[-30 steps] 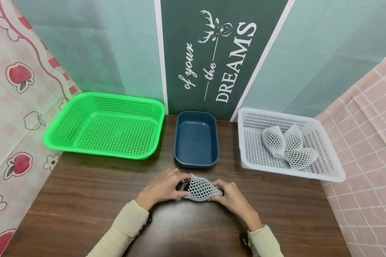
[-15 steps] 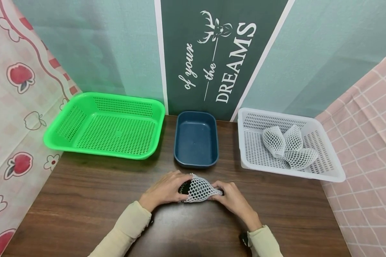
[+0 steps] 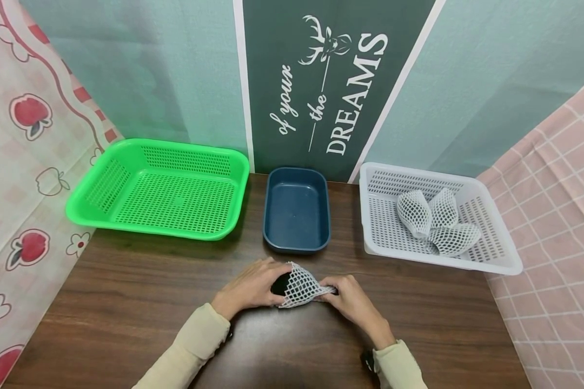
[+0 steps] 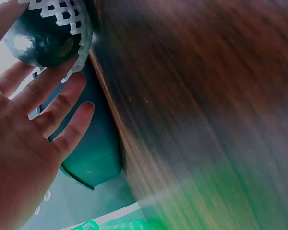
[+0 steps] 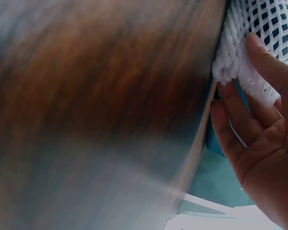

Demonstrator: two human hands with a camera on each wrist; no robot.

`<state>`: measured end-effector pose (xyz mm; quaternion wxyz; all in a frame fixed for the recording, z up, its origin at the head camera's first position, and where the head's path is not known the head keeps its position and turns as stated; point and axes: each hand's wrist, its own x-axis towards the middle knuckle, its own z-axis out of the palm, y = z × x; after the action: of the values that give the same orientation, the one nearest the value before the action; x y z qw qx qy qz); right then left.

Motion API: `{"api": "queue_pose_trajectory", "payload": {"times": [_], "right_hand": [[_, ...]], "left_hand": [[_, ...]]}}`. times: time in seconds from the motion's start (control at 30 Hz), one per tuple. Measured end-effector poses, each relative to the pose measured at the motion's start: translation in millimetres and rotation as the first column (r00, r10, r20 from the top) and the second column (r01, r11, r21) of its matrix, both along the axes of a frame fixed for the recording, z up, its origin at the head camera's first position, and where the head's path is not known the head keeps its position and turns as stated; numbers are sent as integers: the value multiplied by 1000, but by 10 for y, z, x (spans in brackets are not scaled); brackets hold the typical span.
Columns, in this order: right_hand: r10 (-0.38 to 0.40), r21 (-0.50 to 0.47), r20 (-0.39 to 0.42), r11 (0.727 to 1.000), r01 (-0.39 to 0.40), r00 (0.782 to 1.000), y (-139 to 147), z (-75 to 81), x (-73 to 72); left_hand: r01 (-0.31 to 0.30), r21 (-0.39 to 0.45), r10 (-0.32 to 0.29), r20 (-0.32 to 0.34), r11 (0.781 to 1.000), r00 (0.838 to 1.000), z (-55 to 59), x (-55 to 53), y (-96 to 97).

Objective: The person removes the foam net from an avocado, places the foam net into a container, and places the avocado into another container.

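Low over the table's middle, my left hand (image 3: pixel 247 287) grips a dark green, glossy avocado (image 4: pixel 41 40) between thumb and fingers. A white foam net sleeve (image 3: pixel 303 287) covers the avocado's right part, and its bare left end shows between my left thumb and fingers. My right hand (image 3: pixel 354 302) pinches the sleeve's narrow, gathered tail on the right. In the right wrist view the thumb presses on the foam net (image 5: pixel 235 52), with the lower fingers spread. The part of the avocado inside the sleeve shows only as dark gaps in the mesh.
A blue tub (image 3: pixel 297 249) stands just behind my hands. The green basket (image 3: pixel 156 233) is at the back left. At the back right, a white basket (image 3: pixel 418 260) contains 3 foam net sleeves (image 3: pixel 415 213). Fabric hangs behind and on both sides of the wooden table (image 3: pixel 126 319).
The foam sleeve has shifted rightward off the avocado's left end, so more dark skin shows. Its right tail looks more drawn out and narrow. My left hand has moved slightly to the right.
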<state>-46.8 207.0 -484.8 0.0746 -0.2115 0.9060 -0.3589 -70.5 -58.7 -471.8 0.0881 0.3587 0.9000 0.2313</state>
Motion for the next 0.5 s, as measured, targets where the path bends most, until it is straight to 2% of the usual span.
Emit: {"api": "queue_pose_trajectory", "payload": {"times": [0.27, 0.5], "right_hand": [[7, 8, -15, 1000, -7, 1000, -10, 1, 4], [0, -8, -41, 1000, -1, 999, 2, 6, 12]], "left_hand": [[3, 17, -2, -42, 1000, 999, 21, -11, -49], [-18, 50, 18, 2, 999, 1000, 81, -37, -116]]}}
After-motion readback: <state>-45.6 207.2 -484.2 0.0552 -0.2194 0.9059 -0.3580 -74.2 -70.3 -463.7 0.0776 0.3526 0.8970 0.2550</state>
